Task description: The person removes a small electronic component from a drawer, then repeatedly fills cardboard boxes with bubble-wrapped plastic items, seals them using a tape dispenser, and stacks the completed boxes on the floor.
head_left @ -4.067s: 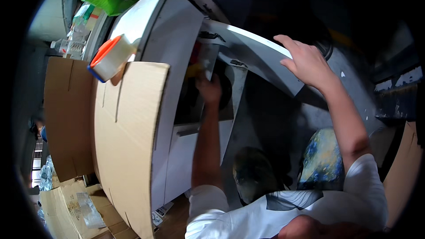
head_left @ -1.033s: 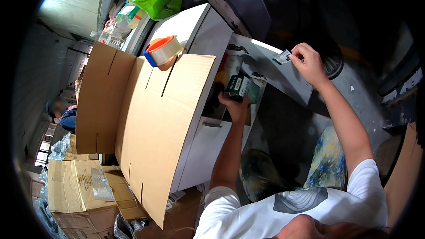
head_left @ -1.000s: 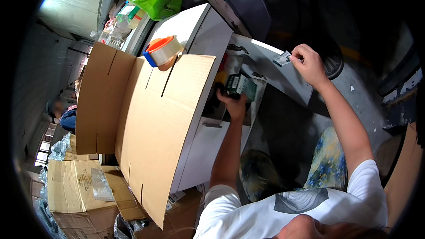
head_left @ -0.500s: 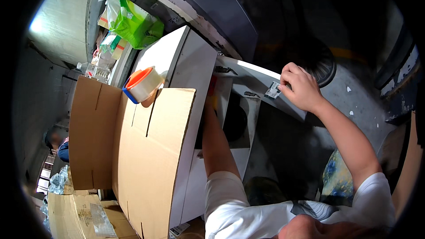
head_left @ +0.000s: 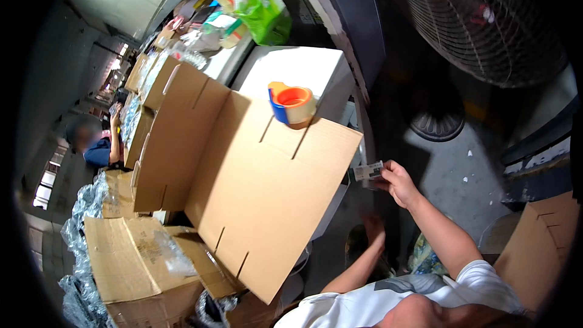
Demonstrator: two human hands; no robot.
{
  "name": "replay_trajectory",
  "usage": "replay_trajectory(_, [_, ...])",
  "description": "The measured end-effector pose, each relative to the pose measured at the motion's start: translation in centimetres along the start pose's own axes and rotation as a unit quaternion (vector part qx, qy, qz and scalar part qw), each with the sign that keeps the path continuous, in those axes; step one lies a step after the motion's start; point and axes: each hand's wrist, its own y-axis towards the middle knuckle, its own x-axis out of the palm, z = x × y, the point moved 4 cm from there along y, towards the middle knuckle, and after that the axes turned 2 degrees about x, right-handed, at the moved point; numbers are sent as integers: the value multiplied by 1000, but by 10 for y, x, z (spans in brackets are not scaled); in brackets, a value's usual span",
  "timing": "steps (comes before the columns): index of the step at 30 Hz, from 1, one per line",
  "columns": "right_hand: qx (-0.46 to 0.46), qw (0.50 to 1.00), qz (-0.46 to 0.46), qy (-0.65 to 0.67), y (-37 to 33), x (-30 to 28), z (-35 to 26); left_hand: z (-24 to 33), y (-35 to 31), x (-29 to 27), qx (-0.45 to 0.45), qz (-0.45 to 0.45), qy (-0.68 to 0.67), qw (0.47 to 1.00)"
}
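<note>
My right hand (head_left: 399,186) pinches a small printed card (head_left: 367,172), pale with dark markings, just beyond the near right edge of an opened cardboard box (head_left: 267,176). My left hand (head_left: 374,231) is lower, in front of my body; it is smeared by motion and its fingers are hard to make out. On the box's raised flap stands a tape roll (head_left: 293,104) with an orange core and a blue edge. Behind that flap a white cabinet (head_left: 291,70) is partly hidden, and its door can barely be seen.
A large wire-caged fan (head_left: 486,24) fills the upper right, its round base (head_left: 436,118) on the floor. A green and white bag (head_left: 261,9) lies at the back. Torn cartons (head_left: 133,255) and bubble wrap (head_left: 85,218) crowd the left, where another person (head_left: 100,149) works.
My left hand has come out of the cabinet and back toward my body. My right hand still holds the card, away from the cabinet door. The view has turned, bringing more of the fan in.
</note>
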Motion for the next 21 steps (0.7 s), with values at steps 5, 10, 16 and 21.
replay_trajectory(5, [-3, 991, -35, -132, -114, 58, -61, 139, -136, -87, -10, -176, -339, 924])
replay_trajectory(10, [-93, 959, -27, -267, -227, 145, -134, 298, -225, -164, 3, -210, -430, 878])
replay_trajectory(16, [-22, 977, -67, -199, -301, 240, -189, 380, -297, -215, 140, -230, -301, 915])
replay_trajectory(21, [-44, 987, -48, -145, -329, 252, -202, 412, -336, -245, 149, -269, -337, 890])
